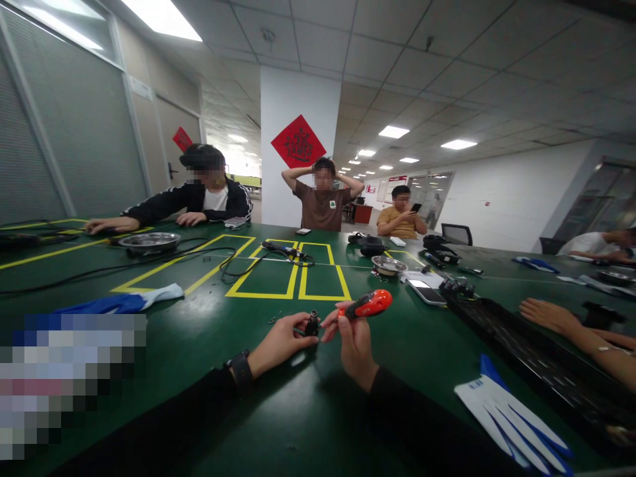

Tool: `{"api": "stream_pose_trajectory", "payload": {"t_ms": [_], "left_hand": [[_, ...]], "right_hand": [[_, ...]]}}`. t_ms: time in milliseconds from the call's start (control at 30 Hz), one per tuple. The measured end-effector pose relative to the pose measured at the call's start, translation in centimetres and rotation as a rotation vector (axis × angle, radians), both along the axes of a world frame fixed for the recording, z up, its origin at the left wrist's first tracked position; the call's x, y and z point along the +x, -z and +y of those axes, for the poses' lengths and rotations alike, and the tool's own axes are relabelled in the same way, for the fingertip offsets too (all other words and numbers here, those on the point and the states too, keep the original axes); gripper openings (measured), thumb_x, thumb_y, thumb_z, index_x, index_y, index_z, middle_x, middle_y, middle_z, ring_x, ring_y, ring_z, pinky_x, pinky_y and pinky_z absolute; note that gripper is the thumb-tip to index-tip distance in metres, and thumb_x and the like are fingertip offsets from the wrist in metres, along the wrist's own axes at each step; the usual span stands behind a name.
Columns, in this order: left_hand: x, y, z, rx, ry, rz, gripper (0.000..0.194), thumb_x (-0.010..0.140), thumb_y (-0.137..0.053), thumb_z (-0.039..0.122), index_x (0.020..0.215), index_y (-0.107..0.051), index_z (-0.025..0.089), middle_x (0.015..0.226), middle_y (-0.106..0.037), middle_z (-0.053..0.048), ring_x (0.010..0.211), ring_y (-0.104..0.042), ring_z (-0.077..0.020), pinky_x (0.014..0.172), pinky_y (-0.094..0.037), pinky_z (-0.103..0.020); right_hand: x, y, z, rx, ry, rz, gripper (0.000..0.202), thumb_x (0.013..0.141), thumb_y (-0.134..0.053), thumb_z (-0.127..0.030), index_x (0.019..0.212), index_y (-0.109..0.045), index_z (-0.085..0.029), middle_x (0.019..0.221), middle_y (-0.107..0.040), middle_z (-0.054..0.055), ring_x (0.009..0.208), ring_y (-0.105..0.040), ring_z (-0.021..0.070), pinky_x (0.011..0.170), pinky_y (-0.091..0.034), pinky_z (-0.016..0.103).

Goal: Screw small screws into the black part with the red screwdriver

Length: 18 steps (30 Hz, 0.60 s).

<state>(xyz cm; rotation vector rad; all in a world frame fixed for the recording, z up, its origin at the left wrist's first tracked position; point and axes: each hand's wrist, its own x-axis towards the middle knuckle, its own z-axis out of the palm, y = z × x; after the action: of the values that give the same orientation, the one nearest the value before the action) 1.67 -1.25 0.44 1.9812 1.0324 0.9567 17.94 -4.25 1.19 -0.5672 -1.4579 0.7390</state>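
- Our black sleeves (163,417), bottom
- Our right hand (356,348) grips a bulbous red-and-black tool (370,305), red end slanting upper-right
- Our left hand (279,342) pinches an upright, tapered black part (312,323)

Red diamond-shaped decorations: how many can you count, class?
2: a larger red diamond on the white pillar and a smaller red diamond farther left on the door. Others may be hidden.
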Motion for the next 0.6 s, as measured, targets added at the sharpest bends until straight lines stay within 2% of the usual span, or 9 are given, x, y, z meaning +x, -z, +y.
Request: {"api": "stream_pose_trajectory", "payload": {"t_ms": [267, 467, 600], "left_hand": [[0.0, -0.1, -0.1, 0.025, -0.004, 0.026, 0.032, 0.072, -0.06, 0.038, 0.093, -0.061, 0.014, 0.082, -0.064, -0.002, 0.073, -0.058, -0.0161, 0.065, -0.045, -0.024], [0.0, -0.1, 0.1, 0.045, -0.024, 0.04, 0.03, 0.072, -0.06, 0.037, 0.091, -0.063, 0.013, 0.079, -0.065, -0.002, 0.07, -0.059, -0.0165, 0.065, -0.044, -0.025], [-0.1, 0.0, 0.1, 0.06, -0.04, 0.037, 0.033, 0.071, -0.061, 0.038, 0.093, -0.064, 0.014, 0.079, -0.066, -0.002, 0.07, -0.059, -0.0168, 0.066, -0.044, -0.025]], "right_hand": [[0.0, 0.3, 0.2, 0.013, 0.004, -0.018, 0.021, 0.088, -0.043, -0.036, 0.1, -0.045, -0.02, 0.068, -0.058, -0.001, 0.049, -0.056, 0.0118, 0.051, -0.047, 0.026], [-0.2, -1.2, 0.2, -0.143, -0.066, 0.182, 0.024, 0.081, -0.058, -0.029, 0.097, -0.041, -0.022, 0.067, -0.061, -0.004, 0.043, -0.055, 0.0097, 0.044, -0.045, 0.022], [0.1, -2.1, 0.4, -0.196, -0.14, 0.179, 0.025, 0.087, -0.045, -0.033, 0.109, -0.045, -0.021, 0.077, -0.059, -0.001, 0.049, -0.056, 0.0093, 0.051, -0.047, 0.025]]}}
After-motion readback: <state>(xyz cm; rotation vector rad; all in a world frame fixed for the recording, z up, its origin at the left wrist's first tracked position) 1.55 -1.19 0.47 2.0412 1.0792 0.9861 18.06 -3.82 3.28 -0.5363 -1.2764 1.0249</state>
